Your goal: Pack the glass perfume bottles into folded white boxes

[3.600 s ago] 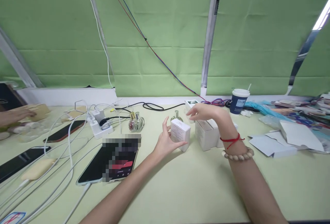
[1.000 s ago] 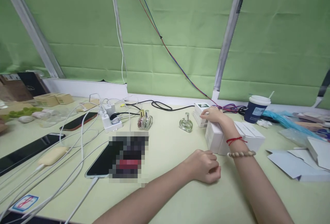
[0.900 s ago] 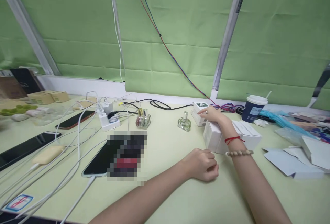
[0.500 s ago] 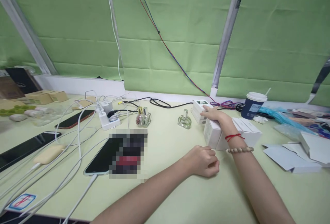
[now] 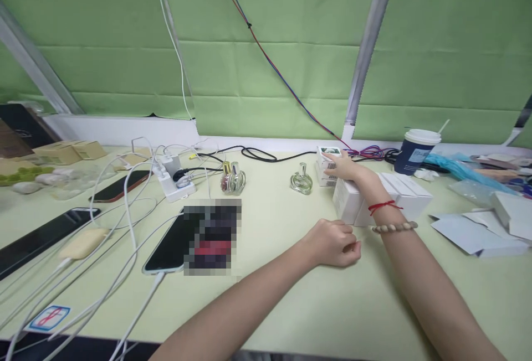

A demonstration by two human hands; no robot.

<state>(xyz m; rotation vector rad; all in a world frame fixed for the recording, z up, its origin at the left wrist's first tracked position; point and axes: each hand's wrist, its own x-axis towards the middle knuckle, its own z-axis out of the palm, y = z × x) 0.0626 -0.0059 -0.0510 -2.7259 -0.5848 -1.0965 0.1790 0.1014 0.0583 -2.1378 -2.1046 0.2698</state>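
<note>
Where the right hand (image 5: 348, 167) reaches: across the box row (image 5: 405, 194), because the printed box (image 5: 321, 165) stands behind, under its fingers; whether gripping, I cannot tell.
Left hand (image 5: 334, 243): loosely clenched, near the row.
Glass bottle (image 5: 301, 182): left of right fingertips.

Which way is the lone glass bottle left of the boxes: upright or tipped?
Upright. The bottle rests with its rounded body down on the table, its silver top pointing up.
</note>
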